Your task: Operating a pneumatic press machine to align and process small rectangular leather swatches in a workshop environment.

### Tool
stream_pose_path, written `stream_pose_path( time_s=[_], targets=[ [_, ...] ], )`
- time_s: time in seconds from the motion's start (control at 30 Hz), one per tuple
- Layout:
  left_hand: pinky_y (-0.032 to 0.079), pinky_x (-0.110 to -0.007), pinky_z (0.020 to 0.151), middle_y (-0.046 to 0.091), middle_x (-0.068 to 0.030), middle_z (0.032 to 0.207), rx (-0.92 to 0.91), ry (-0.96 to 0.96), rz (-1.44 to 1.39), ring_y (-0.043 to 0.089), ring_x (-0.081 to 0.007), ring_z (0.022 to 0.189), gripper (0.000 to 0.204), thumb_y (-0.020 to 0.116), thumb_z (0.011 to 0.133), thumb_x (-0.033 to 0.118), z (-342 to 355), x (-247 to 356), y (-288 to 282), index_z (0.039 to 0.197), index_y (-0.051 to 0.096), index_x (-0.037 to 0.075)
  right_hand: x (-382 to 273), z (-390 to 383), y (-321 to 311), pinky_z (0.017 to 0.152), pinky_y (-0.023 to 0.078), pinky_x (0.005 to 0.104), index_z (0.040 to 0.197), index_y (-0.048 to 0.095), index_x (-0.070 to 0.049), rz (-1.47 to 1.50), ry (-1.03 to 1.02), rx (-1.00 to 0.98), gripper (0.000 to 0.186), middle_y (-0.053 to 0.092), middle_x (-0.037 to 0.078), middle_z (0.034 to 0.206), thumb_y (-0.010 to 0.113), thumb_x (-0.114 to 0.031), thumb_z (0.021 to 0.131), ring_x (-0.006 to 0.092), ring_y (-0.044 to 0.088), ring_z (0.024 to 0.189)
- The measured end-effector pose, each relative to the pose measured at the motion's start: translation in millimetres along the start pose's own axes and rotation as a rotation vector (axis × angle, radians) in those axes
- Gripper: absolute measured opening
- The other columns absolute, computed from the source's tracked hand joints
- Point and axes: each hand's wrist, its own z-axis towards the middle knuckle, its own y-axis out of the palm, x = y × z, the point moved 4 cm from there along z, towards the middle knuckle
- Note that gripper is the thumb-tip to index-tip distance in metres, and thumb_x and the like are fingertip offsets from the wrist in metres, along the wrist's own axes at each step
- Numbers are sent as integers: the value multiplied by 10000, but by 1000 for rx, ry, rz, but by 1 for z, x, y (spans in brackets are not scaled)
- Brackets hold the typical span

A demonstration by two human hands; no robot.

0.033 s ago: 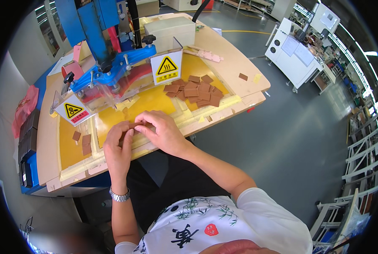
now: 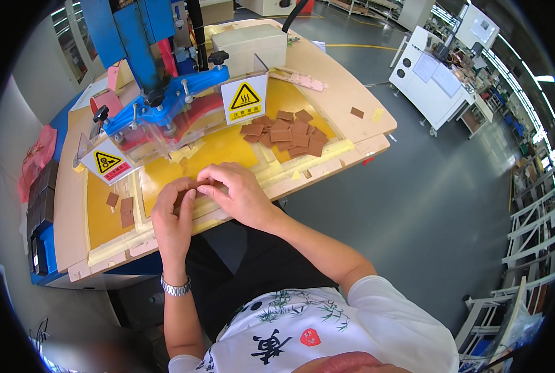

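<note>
Together, your left hand (image 2: 173,214) and your right hand (image 2: 243,194) pinch a small brown piece (image 2: 194,185), thumbs and fingertips nearly closed on it from either side, your other fingers curled. Your fingers hide most of it, so you cannot tell its full shape. It sits above the near edge of the yellow mat (image 2: 221,154), in front of the blue press (image 2: 159,102). A pile of brown pieces (image 2: 283,134) lies to your right; a few loose pieces (image 2: 127,212) lie to your left.
</note>
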Motion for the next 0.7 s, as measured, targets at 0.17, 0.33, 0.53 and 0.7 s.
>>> stream_pose_path(
  time_s=[0.17,0.33,0.53,0.7],
  targets=[
    [575,-378,935,770,-172,1153,-8,12,-7,738,-317,1047,112,720,988,-21,-1,1,-2,1097,730,-42,-4,-1,1,816,565,409,1082,718,-31,-45,-57,-29,144,738,124,933,796,-74,969,299,721,900],
    [572,-394,924,782,-166,1100,18,11,1,740,-328,1033,85,732,978,-4,-4,-6,-9,1057,752,-28,3,3,14,776,534,473,1056,713,-20,67,-12,-74,146,739,155,902,780,-104,958,369,703,847],
    [565,-345,791,775,-144,992,54,-2,-33,742,-255,881,151,753,1018,93,4,-13,-2,1070,730,-47,21,7,-1,962,567,307,1293,697,2,201,154,108,234,767,82,1123,683,-33,1063,156,724,1005],
    [545,-340,750,748,-130,899,157,125,111,699,-229,796,161,757,1024,105,4,-8,-32,1037,717,-50,32,41,3,953,634,371,1497,551,88,490,441,-149,465,731,162,1255,669,-57,1071,231,743,1112]
  ],
)
